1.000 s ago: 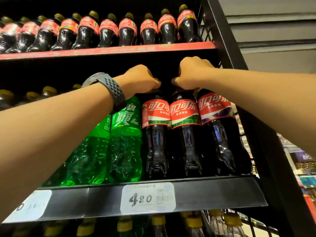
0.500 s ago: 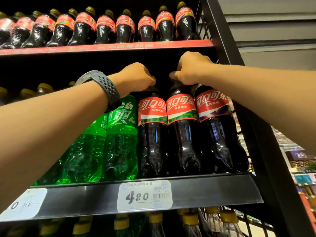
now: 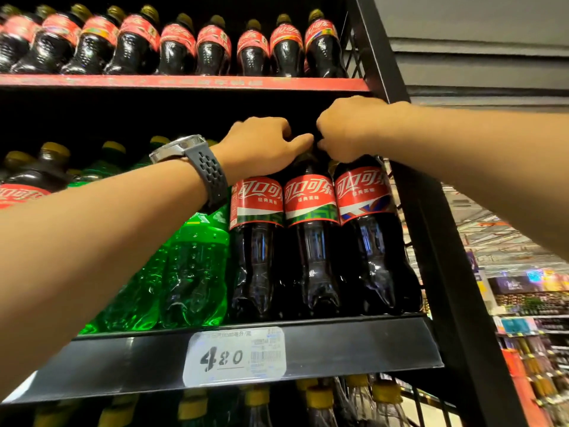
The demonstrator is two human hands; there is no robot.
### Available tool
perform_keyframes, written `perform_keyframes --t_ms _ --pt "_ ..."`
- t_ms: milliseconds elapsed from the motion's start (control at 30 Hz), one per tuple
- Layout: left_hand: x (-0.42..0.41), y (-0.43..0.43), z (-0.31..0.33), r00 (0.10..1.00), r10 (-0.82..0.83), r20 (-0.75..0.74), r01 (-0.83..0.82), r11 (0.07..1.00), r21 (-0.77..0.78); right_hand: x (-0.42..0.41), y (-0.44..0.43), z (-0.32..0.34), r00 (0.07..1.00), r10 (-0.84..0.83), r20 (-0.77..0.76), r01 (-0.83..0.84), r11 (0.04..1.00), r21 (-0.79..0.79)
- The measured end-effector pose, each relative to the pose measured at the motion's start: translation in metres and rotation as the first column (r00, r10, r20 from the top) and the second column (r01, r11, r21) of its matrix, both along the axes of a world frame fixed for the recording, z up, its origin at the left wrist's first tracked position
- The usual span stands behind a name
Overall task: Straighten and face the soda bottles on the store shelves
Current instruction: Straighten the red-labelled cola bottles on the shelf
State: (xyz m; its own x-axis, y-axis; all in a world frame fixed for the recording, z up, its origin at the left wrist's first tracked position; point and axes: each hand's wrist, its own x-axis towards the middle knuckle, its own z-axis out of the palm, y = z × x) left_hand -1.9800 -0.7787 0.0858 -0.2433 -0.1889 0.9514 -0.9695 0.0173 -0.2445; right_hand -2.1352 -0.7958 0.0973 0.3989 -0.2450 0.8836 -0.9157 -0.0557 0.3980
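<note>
Grip at the very top suggests twisting each to face forward: left hand (image 3: 261, 146) curls round the top of the left red-labelled dark cola bottle (image 3: 255, 241), right hand (image 3: 348, 127) pinches the top of the middle cola bottle (image 3: 311, 241). Both stand at the black metal shelf's (image 3: 369, 343) front edge.

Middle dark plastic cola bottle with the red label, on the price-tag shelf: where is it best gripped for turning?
By its narrow neck, from the front and above. The middle cola bottle stands upright, body packed between the left cola bottle and the right cola bottle, so only the neck is free.
</note>
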Motion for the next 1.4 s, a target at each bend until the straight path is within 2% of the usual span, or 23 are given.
perform_keyframes --t_ms 133,267,433,567,667,733,833,900,967,1000,1067,1200,1400 --pt "-0.004 -0.005 -0.004 0.999 0.021 0.043 -0.021 1.0 0.01 0.0 0.002 -0.007 0.989 -0.138 -0.044 0.136 0.989 -0.061" --pt "-0.002 -0.006 -0.004 0.998 -0.056 0.012 0.056 0.998 0.037 0.002 0.002 -0.004 0.995 -0.102 -0.009 0.102 0.994 -0.042" --pt "-0.001 -0.008 -0.005 0.998 -0.064 0.002 0.064 0.998 0.028 0.0 -0.005 -0.003 0.999 0.02 0.049 -0.015 0.995 -0.099" --pt "0.001 -0.009 -0.006 0.999 -0.049 -0.001 0.049 0.999 0.022 -0.001 -0.009 -0.005 0.998 0.048 0.035 -0.043 0.992 -0.119" --pt "-0.002 -0.008 -0.01 0.998 -0.066 -0.01 0.066 0.998 0.011 -0.002 -0.004 -0.003 1.0 0.016 -0.004 -0.016 0.997 -0.07" --pt "-0.007 -0.003 -0.017 0.996 -0.077 0.054 0.079 0.996 -0.043 -0.005 0.001 -0.002 0.999 -0.013 -0.044 0.011 0.998 -0.057" --pt "-0.015 0.007 -0.045 0.967 -0.059 0.249 0.092 0.988 -0.122 -0.02 0.013 -0.003 0.99 -0.012 -0.141 -0.004 0.993 -0.115" --pt "-0.017 0.016 -0.072 0.91 -0.094 0.405 0.122 0.992 -0.045 -0.036 0.018 -0.009 0.973 0.021 -0.229 -0.058 0.986 -0.155" --pt "-0.016 0.024 -0.101 0.819 -0.22 0.529 0.165 0.975 0.15 -0.053 0.021 -0.018 0.946 0.048 -0.321 -0.108 0.979 -0.172" --pt "-0.014 0.027 -0.114 0.792 -0.265 0.551 0.159 0.96 0.232 -0.06 0.022 -0.024 0.936 0.047 -0.348 -0.111 0.98 -0.164" --pt "-0.01 0.031 -0.135 0.787 -0.243 0.566 0.077 0.951 0.3 -0.07 0.021 -0.035 0.932 0.045 -0.359 -0.102 0.985 -0.141" --pt "-0.013 0.027 -0.152 0.789 -0.105 0.605 -0.108 0.946 0.305 -0.075 0.019 -0.043 0.95 0.042 -0.309 -0.076 0.992 -0.098" --pt "-0.019 0.026 -0.158 0.811 -0.07 0.581 -0.113 0.955 0.274 -0.071 0.02 -0.046 0.953 -0.012 -0.303 -0.028 0.991 -0.129"
